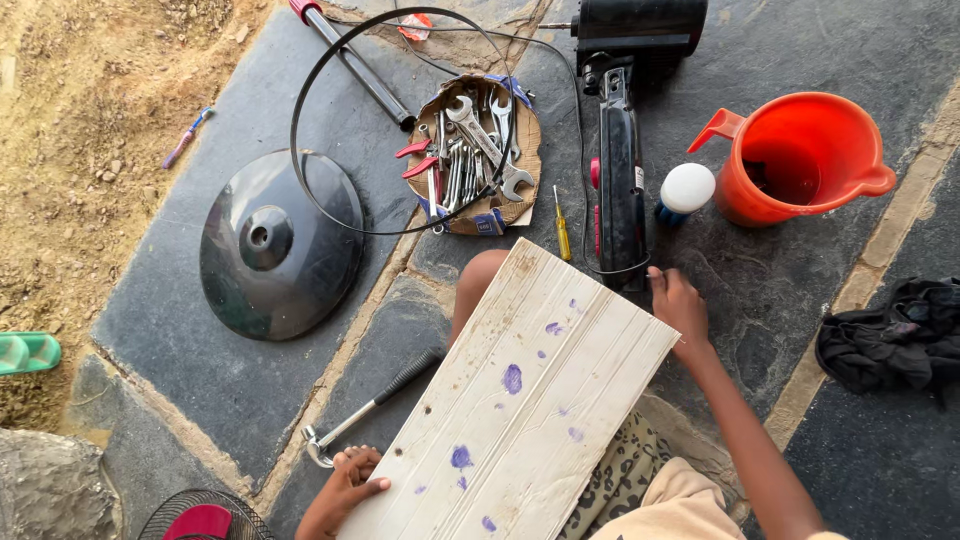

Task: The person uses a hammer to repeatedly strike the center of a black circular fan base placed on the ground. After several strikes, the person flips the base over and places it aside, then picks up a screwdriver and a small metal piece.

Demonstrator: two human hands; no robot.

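The ground was dark stone paving [200,370] with pale joints, bordered on the left by loose sandy dirt [90,150]. A white grooved board [520,400], spotted with purple stains, lay across the person's lap, one knee showing just beyond its far edge. The left hand [345,485] curled around the board's near left corner, fingers bent over the edge. The right hand [680,305] reached past the board's right corner, fingers closed on the lower end of a long black fan column [620,180] lying on the paving; what exactly they pinched could not be told. A hammer [370,405] lay just left of the board. Farther off sat a round cardboard tray [525,140] filled with wrenches [480,140], a yellow screwdriver [563,228] beside it, a black domed fan base [275,245], and a thin black ring [300,110]. An orange plastic jug [805,155] stood to the right, a white knob [687,188] near it, and dark cloth [895,335] lay bunched at the right edge.
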